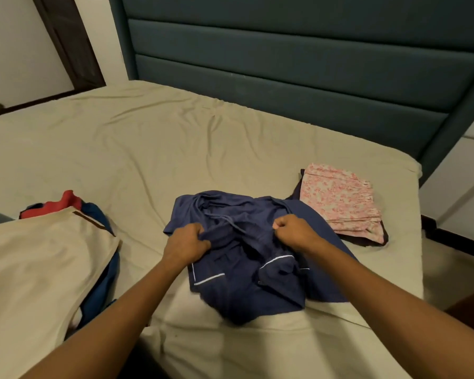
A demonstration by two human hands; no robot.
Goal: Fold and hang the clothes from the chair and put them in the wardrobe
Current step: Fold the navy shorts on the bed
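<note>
A navy blue garment [246, 285] with white piping and a drawstring lies crumpled on the bed [148, 149] in front of me. My left hand [186, 243] grips a bunch of its fabric on the left side. My right hand [293, 231] pinches the fabric on the right side near the drawstring. A folded pink floral garment [340, 203] sits on a dark folded piece to the right of the navy one. The chair and the wardrobe are out of view.
At the left, a cream pillowcase-like cloth [39, 269] lies over blue and red clothes [69, 201]. A dark teal padded headboard [285, 64] stands behind the bed. The bed's right edge drops to the floor beside a wall.
</note>
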